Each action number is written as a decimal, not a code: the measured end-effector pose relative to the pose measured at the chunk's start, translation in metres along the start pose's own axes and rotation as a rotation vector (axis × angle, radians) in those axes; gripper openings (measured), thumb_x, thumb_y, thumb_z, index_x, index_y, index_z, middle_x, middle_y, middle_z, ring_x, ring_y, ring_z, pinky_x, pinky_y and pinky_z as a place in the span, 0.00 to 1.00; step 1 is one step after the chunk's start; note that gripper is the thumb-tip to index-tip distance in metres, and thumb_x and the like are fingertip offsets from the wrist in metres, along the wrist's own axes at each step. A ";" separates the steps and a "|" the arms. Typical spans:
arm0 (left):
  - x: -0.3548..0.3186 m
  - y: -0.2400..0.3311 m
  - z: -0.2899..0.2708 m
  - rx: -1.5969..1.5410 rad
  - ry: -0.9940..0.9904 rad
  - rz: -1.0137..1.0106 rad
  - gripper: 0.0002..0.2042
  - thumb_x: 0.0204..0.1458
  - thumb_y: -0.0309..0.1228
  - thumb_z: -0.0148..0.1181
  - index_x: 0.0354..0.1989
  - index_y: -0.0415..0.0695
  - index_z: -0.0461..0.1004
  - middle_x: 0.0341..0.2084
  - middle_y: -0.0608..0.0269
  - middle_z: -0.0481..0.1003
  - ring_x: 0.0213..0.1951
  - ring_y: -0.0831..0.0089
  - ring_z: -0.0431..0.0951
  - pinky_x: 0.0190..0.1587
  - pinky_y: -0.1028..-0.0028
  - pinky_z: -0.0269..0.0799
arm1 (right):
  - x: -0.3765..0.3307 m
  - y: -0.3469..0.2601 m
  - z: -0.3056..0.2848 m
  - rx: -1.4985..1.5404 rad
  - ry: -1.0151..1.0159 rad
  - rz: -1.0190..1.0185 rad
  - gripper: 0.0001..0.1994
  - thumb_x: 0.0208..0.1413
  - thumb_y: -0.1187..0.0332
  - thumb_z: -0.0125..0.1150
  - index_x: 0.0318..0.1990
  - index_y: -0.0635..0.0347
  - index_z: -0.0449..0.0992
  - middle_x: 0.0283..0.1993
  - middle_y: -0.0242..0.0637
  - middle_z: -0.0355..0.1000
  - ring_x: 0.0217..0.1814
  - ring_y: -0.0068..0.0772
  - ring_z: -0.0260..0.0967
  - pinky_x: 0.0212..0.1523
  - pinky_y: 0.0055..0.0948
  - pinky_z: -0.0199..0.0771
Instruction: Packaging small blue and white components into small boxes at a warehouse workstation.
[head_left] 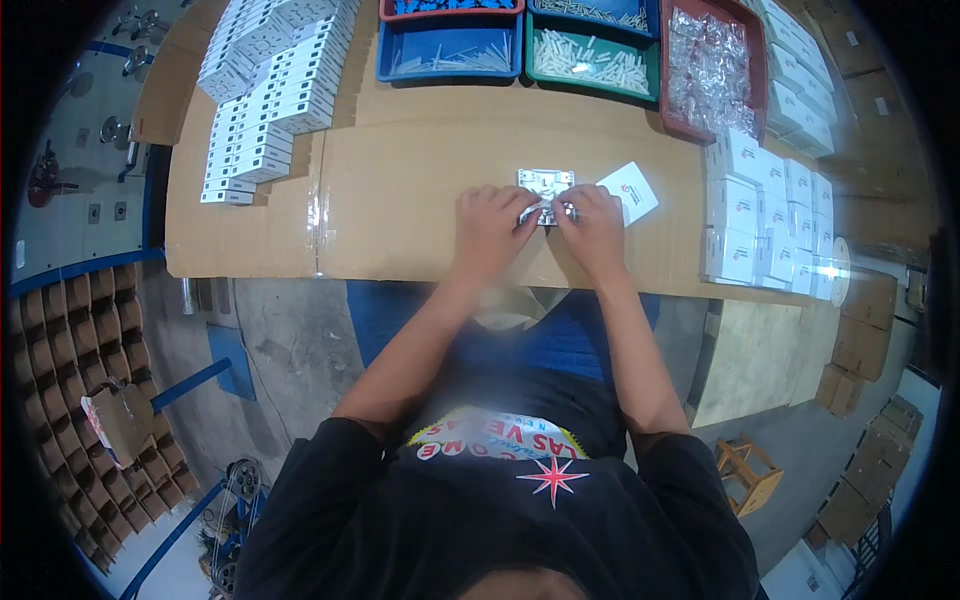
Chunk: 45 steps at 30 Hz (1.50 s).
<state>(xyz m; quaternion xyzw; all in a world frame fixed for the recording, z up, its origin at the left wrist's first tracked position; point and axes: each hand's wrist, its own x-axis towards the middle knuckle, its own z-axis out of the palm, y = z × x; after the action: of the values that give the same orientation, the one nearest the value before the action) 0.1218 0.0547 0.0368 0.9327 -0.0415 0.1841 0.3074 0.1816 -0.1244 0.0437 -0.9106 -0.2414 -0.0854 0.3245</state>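
Observation:
A small white square unit (546, 180) with shiny, metallic-looking details lies near the middle of the cardboard-covered table. My left hand (490, 228) grips it at its lower left edge, fingers curled and closed. From the other side my right hand (594, 232) closes on its lower right edge. Both thumbs and fingertips almost meet over the lower part of the unit; any small piece pinched there is too small to make out. Partly behind my right hand lies a flat white printed card or leaflet (632, 193), tilted.
Stacked white boxes stand at the left (262, 110) and right (735, 205). Along the far edge are a blue tray (450, 72) of thin clear sticks, a green tray (592, 85) of white plugs and a red tray (668, 125) of clear bags. The table's front edge (400, 278) is before me.

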 end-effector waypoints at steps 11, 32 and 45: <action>0.000 -0.001 0.003 0.045 0.010 0.011 0.08 0.57 0.33 0.68 0.45 0.53 0.85 0.43 0.73 0.80 0.47 0.68 0.75 0.56 0.59 0.62 | 0.005 0.011 -0.011 0.159 -0.140 -0.015 0.07 0.58 0.72 0.68 0.42 0.59 0.86 0.46 0.37 0.76 0.51 0.43 0.72 0.52 0.40 0.72; 0.000 0.005 0.001 0.023 0.036 -0.018 0.09 0.51 0.34 0.70 0.41 0.52 0.86 0.41 0.74 0.80 0.47 0.68 0.75 0.58 0.59 0.61 | 0.003 -0.003 -0.011 0.050 -0.104 0.029 0.05 0.53 0.77 0.65 0.36 0.62 0.84 0.54 0.37 0.72 0.53 0.45 0.71 0.54 0.42 0.75; -0.004 -0.006 -0.005 -0.117 0.075 -0.017 0.15 0.52 0.38 0.74 0.46 0.49 0.82 0.47 0.64 0.79 0.48 0.64 0.77 0.54 0.62 0.66 | 0.014 -0.001 -0.012 0.362 0.008 0.068 0.10 0.57 0.77 0.64 0.46 0.63 0.81 0.48 0.39 0.76 0.49 0.42 0.74 0.50 0.37 0.76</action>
<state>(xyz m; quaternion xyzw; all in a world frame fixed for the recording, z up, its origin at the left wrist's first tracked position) 0.1173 0.0621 0.0359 0.9059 -0.0327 0.2137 0.3641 0.1935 -0.1258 0.0575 -0.8445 -0.2205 -0.0330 0.4869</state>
